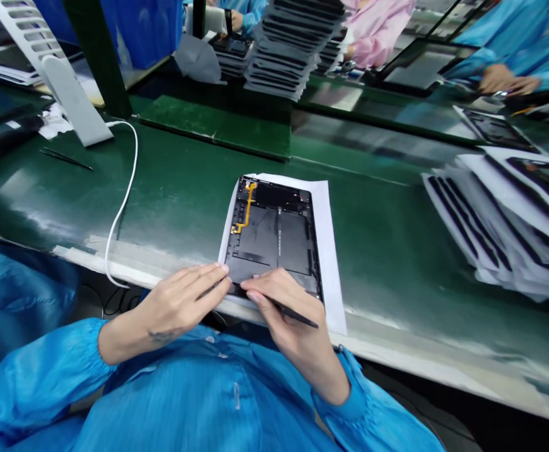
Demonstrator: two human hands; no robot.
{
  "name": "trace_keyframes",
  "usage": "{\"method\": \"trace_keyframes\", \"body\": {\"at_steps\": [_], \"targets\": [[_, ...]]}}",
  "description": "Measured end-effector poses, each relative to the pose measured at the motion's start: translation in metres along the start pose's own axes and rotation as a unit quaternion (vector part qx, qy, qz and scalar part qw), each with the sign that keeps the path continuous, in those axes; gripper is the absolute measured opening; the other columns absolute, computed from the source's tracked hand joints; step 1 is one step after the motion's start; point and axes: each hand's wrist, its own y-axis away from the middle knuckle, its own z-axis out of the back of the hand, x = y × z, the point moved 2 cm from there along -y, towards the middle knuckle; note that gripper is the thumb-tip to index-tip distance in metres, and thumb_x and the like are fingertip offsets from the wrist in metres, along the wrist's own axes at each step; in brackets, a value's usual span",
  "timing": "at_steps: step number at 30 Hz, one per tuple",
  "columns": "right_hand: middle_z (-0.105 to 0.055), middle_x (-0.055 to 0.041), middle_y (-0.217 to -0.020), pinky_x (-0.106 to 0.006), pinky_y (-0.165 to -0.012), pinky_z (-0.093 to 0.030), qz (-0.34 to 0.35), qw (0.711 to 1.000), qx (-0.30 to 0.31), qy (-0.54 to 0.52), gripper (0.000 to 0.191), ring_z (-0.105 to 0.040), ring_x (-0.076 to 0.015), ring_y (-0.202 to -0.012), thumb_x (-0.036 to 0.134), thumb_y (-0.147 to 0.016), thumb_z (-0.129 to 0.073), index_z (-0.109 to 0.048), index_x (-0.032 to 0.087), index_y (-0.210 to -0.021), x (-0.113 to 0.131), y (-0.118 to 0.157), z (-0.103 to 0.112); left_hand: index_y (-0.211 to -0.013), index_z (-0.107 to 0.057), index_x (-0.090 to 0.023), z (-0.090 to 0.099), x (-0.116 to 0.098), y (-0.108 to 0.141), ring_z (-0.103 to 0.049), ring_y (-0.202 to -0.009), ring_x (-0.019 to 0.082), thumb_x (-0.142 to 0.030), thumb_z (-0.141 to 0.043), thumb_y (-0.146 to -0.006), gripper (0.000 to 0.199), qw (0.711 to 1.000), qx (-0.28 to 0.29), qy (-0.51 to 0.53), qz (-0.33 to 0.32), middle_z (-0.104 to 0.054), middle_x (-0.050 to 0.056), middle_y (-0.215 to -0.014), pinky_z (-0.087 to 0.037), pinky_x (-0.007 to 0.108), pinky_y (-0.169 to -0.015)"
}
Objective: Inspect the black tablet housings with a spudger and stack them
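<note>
An opened tablet housing (274, 238), black inside with an orange flex cable (247, 210) along its upper left, lies on a white sheet (333, 263) near the table's front edge. My left hand (180, 298) rests at the housing's lower left corner, its fingers stretched out and their tips touching the edge. Pinched in my right hand (297, 314) are slim black tweezers (297, 316), sloping back over the palm side. Their working tips are hidden by my fingers, close to the housing's bottom edge.
To the right leans a pile of sheets and dark housings (509, 220). On the left are a white stand (62, 88), its white cable (128, 188) and another pair of tweezers (67, 158). Behind a green ledge (222, 125) rises a tall stack (288, 47); co-workers sit across.
</note>
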Motion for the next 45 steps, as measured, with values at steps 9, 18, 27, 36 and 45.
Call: {"method": "trace_keyframes", "body": {"at_steps": [9, 18, 27, 36, 45], "targets": [[-0.075, -0.0039, -0.085, -0.039, -0.082, -0.06, -0.043, 0.996, -0.046, 0.059, 0.017, -0.071, -0.0204, -0.081, 0.011, -0.094, -0.059, -0.072, 0.022, -0.097, 0.003, 0.021, 0.021, -0.12, -0.067, -0.004, 0.001, -0.011, -0.023, -0.069, -0.1, 0.026, -0.009, -0.044, -0.1, 0.031, 0.995, 0.023, -0.083, -0.042, -0.071, 0.019, -0.11, -0.051, 0.038, -0.087], [-0.069, -0.0081, -0.085, -0.041, -0.086, -0.059, 0.069, 0.979, 0.045, 0.188, 0.022, -0.066, -0.022, -0.086, 0.007, -0.093, -0.059, -0.067, 0.016, -0.111, 0.013, 0.029, 0.009, -0.123, -0.064, -0.004, -0.007, -0.022, -0.033, -0.068, -0.097, 0.029, -0.012, -0.046, -0.1, 0.03, 0.992, 0.024, -0.11, -0.059, -0.072, 0.019, -0.105, -0.049, 0.04, -0.083], [-0.075, -0.004, -0.089, -0.031, -0.074, -0.059, -0.089, 0.987, -0.131, 0.021, 0.016, -0.071, -0.0185, -0.083, 0.015, -0.095, -0.061, -0.075, 0.023, -0.096, -0.008, 0.033, 0.024, -0.13, -0.063, -0.017, -0.013, 0.015, -0.022, -0.062, -0.121, 0.025, -0.005, -0.04, -0.095, 0.043, 0.984, 0.037, 0.149, 0.089, -0.066, 0.013, -0.131, -0.053, 0.043, -0.099], [-0.076, -0.0032, -0.082, -0.024, -0.069, -0.057, -0.096, 0.972, -0.206, -0.067, 0.019, -0.072, -0.0179, -0.077, 0.034, -0.096, -0.063, -0.079, 0.026, -0.089, -0.015, 0.034, 0.019, -0.164, -0.009, -0.02, -0.017, 0.053, -0.076, -0.027, -0.154, 0.026, -0.039, -0.064, -0.09, 0.094, 0.658, 0.132, 0.583, 0.458, -0.027, 0.009, -0.165, -0.026, 0.043, -0.125], [-0.072, -0.0027, -0.082, -0.023, -0.071, -0.053, -0.067, 0.962, -0.237, -0.116, 0.021, -0.07, -0.0166, -0.077, 0.033, -0.098, -0.058, -0.077, 0.026, -0.091, -0.028, 0.044, 0.011, -0.163, -0.014, -0.025, -0.036, 0.067, -0.102, -0.052, -0.136, 0.033, -0.047, -0.067, -0.088, 0.094, 0.672, 0.139, 0.548, 0.478, -0.03, 0.02, -0.163, -0.054, 0.045, -0.095]]}}
